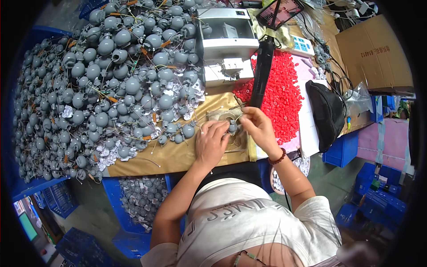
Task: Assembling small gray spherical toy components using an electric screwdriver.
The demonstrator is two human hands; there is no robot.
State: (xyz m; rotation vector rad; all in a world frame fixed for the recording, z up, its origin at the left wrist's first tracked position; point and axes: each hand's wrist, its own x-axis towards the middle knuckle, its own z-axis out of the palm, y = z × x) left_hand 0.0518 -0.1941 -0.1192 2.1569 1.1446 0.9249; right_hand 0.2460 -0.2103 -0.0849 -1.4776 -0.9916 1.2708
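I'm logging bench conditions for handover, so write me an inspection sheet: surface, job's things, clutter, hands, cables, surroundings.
Surface: yellow-brown tabletop, visible along its near edge.
Job's things: small grey piece between the hands; big heap of grey round parts at left; heap of small red pieces at right.
Clutter: black pouch and cardboard box at right.
Left hand: fingertips at the small grey piece.
Right hand: thumb and fingers drawn together; grip unclear.
Cables: black cables tangled near the box; thin pale wires among the grey round parts.
Surroundings: blue crates below tabletop height, both sides.
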